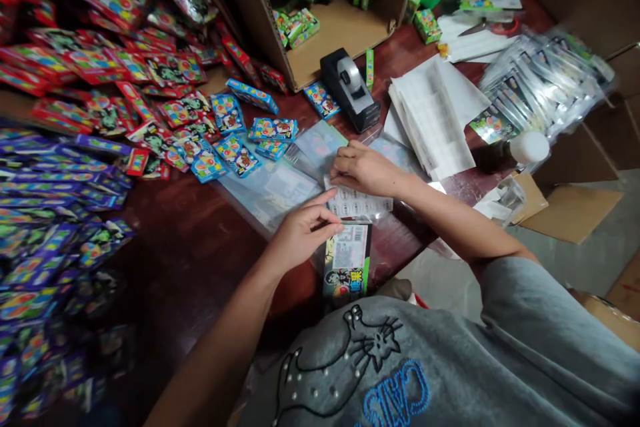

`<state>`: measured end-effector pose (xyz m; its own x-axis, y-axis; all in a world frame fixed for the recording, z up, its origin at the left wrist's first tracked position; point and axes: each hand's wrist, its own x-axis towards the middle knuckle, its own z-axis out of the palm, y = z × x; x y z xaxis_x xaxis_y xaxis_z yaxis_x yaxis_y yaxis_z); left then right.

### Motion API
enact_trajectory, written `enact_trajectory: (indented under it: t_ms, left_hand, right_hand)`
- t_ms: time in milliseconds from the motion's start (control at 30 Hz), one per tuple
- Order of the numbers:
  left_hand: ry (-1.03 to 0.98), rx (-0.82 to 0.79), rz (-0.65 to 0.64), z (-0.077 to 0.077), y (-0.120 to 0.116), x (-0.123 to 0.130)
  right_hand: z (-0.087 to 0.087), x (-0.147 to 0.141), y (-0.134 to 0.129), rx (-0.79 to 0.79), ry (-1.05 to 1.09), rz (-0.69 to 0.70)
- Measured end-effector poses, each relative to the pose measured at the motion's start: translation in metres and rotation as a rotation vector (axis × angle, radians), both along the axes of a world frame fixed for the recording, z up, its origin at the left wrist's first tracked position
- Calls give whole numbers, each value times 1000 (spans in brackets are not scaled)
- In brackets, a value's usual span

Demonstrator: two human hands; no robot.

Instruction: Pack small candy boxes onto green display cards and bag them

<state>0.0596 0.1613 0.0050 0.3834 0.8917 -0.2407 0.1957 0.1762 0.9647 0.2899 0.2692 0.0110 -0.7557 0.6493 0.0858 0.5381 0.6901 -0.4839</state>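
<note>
My left hand [303, 230] pinches the top edge of a clear plastic packet with a printed card [347, 260], which hangs toward my body and shows a barcode, a pale label and bright lettering. My right hand [367, 170], its fingers curled down, is on a sheet of round white stickers [363, 203] just beyond the packet. The right fingertips are partly hidden behind the hand. Beneath and beside both hands lie flat clear plastic bags [285, 190] with printed cards in them.
Small blue candy boxes [237, 155] lie beyond my left hand, near a black tape dispenser [350, 88]. Red boxes [115, 60] and purple boxes [45, 253] are heaped at left. A cardboard carton [310, 67] holds green boxes. Papers [435, 117] and a white-capped bottle [527, 148] are at right.
</note>
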Motion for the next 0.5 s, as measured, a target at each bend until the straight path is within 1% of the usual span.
enact_trajectory:
  t_ms: [100, 133, 200, 267, 333, 400, 433, 467, 500]
  left_hand:
    - [18, -7, -4, -10, 6, 3]
    - [29, -5, -9, -12, 7, 3]
    - [51, -9, -23, -14, 8, 1]
    - [46, -20, -20, -10, 7, -2]
    - [28, -33, 2, -4, 3, -6]
    - [28, -44, 18, 4, -1, -10]
    - [35, -46, 22, 7, -3, -11]
    - [44, -47, 21, 10, -5, -11]
    - [48, -43, 22, 13, -7, -11]
  right_hand:
    - [-4, 3, -5, -4, 45, 56]
    - [-3, 5, -8, -22, 94, 80]
    - [5, 10, -15, -108, 265, 108]
    - [16, 15, -24, -276, 462, 78]
    - [28, 19, -35, -521, 578, 28]
    - [35, 19, -46, -768, 600, 36]
    - [36, 18, -51, -855, 589, 57]
    - [35, 16, -55, -902, 573, 76]
    - [33, 13, -59, -913, 554, 85]
